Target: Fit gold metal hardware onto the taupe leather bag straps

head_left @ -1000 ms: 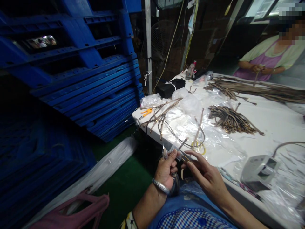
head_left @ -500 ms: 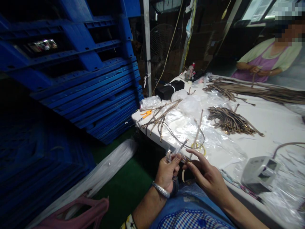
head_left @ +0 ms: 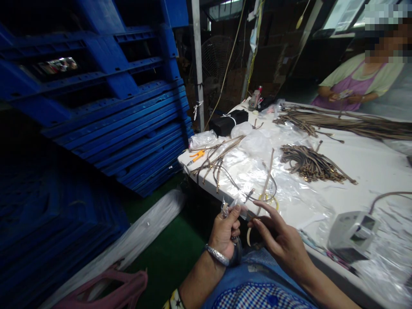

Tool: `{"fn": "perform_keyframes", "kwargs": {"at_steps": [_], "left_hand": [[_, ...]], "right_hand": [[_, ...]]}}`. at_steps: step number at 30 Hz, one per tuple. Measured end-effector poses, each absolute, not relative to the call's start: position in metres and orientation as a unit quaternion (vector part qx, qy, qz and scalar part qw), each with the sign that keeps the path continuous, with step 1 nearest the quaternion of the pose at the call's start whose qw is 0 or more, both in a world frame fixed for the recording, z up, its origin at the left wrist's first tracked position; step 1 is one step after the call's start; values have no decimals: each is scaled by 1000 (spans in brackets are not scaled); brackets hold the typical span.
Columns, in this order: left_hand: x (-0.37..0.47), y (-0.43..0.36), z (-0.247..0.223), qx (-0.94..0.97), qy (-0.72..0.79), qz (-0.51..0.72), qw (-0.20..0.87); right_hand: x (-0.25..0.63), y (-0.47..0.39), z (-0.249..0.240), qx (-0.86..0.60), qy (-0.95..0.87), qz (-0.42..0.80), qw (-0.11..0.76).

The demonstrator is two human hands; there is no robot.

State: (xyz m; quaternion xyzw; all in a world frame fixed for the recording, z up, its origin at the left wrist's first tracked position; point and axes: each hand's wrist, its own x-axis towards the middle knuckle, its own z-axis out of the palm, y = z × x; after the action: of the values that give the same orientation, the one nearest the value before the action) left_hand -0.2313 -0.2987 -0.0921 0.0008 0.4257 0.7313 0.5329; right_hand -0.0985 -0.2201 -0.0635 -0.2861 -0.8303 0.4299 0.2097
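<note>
Close to the table edge, my left hand (head_left: 225, 231) is closed around a crumpled piece of clear plastic film (head_left: 237, 208) and part of a strap. A dark loop of the strap (head_left: 237, 251) hangs below that fist. My right hand (head_left: 283, 236) is just to the right, thumb and fingers pinching the strap by the film; its fingertips are partly hidden. A pale, curved strap end (head_left: 249, 236) hangs beneath the right fingers. On the tabletop beyond lie a loose brown strap (head_left: 266, 182) and a yellow ring (head_left: 273, 202).
The white table (head_left: 380, 171) bears a bundle of brown straps (head_left: 309, 163), long straps (head_left: 354, 122), orange-handled snips (head_left: 197, 156) and a grey-white device (head_left: 352, 236). Blue pallets (head_left: 138, 141) stand left, with a pink chair (head_left: 106, 287) below. Another person (head_left: 357, 81) handles something across the table.
Both hands stay nearly in place, with the film and strap between them shifting slightly. Across the table, the other person's hands have moved a little apart.
</note>
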Motion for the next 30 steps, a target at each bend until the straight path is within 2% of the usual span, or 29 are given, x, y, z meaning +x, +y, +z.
{"fn": "perform_keyframes", "kwargs": {"at_steps": [17, 30], "left_hand": [[-235, -297, -92, -35, 417, 732, 537], [-230, -294, -87, 10, 441, 726, 528]], "right_hand": [[-100, -224, -62, -262, -845, 400, 238], [-103, -221, -63, -285, -844, 406, 205]]}}
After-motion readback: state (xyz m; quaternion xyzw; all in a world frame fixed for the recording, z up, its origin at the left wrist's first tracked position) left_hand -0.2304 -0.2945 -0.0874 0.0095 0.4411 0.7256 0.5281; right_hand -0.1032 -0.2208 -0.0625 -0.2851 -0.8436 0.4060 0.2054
